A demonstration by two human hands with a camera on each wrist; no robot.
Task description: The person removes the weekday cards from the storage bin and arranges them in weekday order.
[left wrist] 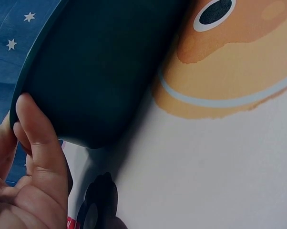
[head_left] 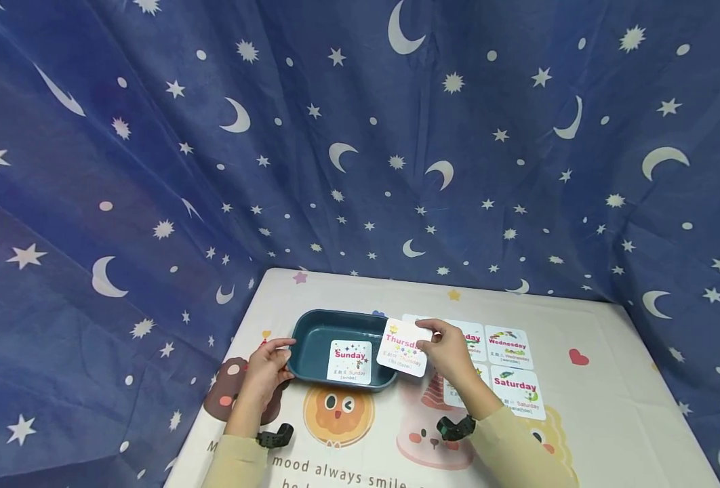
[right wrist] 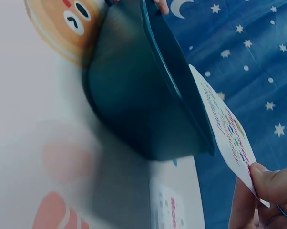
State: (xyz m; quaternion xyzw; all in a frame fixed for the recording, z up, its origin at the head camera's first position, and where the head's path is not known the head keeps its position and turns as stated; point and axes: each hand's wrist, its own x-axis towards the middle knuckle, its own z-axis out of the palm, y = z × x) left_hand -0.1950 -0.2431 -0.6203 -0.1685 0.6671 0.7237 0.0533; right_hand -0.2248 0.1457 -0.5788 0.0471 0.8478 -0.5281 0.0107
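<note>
A dark teal plastic basin [head_left: 312, 342] stands on the table, with a white Sunday card [head_left: 350, 362] inside it. At the basin's left end my left hand [head_left: 266, 369] grips the rim, the thumb against the outer wall [left wrist: 81, 71] in the left wrist view. Between thumb and fingers, my right hand [head_left: 449, 349] pinches a white Thursday card [head_left: 401, 352] by its right edge. That card overlaps the basin's right end in the head view. From the right wrist, the Thursday card [right wrist: 224, 126] appears tilted beside the rim.
Right of the basin lie several more weekday cards, among them a Wednesday card [head_left: 506, 347] and a Saturday card [head_left: 517, 393]; my right hand partly covers others. Cartoon prints cover the white tablecloth [head_left: 610, 407]. A blue starry curtain [head_left: 360, 169] hangs behind and at the left.
</note>
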